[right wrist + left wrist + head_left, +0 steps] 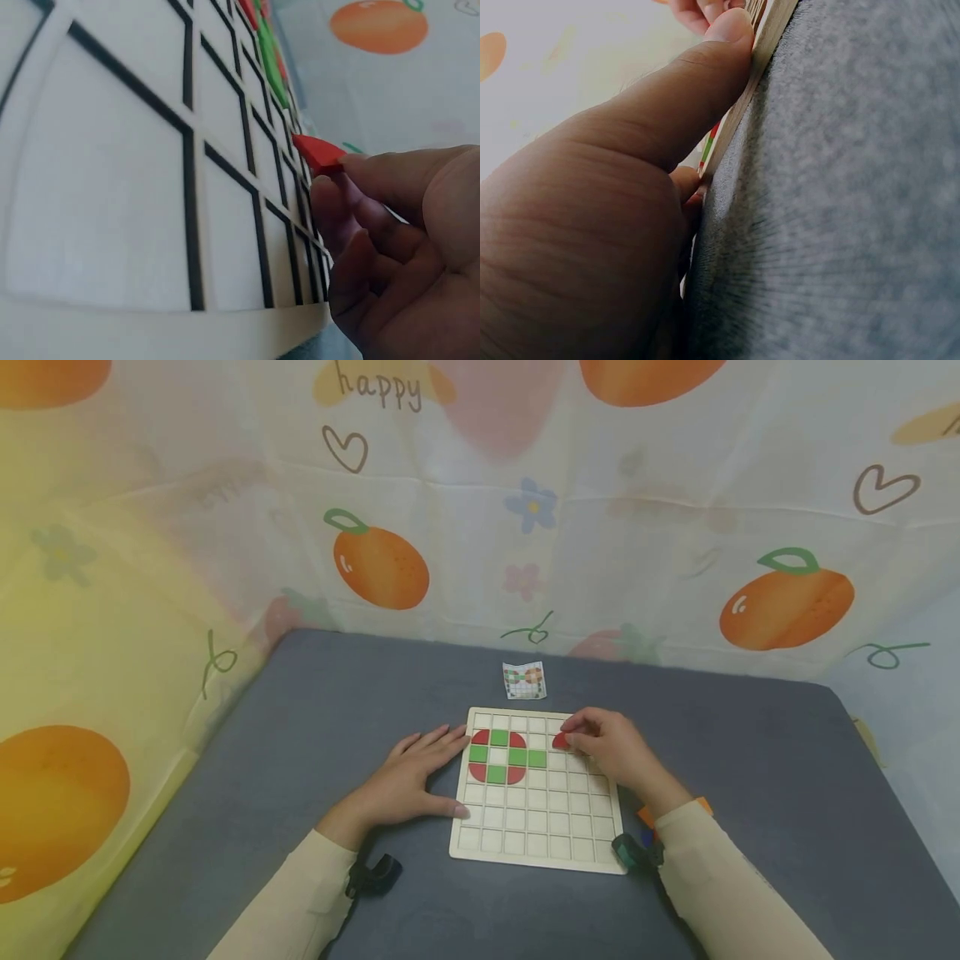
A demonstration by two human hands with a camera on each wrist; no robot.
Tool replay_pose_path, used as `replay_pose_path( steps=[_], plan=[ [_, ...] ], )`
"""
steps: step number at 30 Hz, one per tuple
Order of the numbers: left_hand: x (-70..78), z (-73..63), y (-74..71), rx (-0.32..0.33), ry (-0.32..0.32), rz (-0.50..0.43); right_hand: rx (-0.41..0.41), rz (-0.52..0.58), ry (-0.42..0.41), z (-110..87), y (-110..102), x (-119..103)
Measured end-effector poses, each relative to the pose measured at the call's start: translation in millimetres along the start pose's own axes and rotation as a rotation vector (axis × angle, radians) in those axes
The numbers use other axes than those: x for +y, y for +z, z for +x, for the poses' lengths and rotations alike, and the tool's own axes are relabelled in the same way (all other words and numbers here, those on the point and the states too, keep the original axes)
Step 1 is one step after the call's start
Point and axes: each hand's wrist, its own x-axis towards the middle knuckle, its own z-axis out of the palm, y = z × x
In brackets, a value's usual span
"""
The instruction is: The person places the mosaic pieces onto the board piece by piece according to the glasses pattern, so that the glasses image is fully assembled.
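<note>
A square wooden grid board (536,843) lies on the grey table. In its upper left, red quarter-round tiles (478,772) and green square tiles (497,774) form a ring, with one more green tile (537,759) to its right. My right hand (611,747) pinches a red quarter-round tile (321,154) between thumb and fingers, over the board's upper right cells. Along the board's left edge my left hand (412,777) rests with fingers spread; its thumb (724,34) touches the board's rim in the left wrist view.
A small printed pattern card (524,681) lies just beyond the board. Orange and blue pieces (703,806) show partly behind the right wrist. A fruit-printed cloth (450,485) hangs at the table's back. Black wrist straps (375,875) sit on both arms.
</note>
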Motion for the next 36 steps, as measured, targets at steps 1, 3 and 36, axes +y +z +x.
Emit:
replay_pose_path(
  steps=[1,3,36],
  plan=[
    [0.2,0.3,0.2,-0.001,0.0,0.002,0.001,-0.01,0.0,0.9,1,0],
    [0.5,0.5,0.1,0.0,0.003,0.004,0.0,-0.027,0.003,2.6,3,1],
    [1.0,0.2,0.3,0.007,0.009,-0.008,-0.003,0.114,-0.107,-27.9,-9,4]
  ],
)
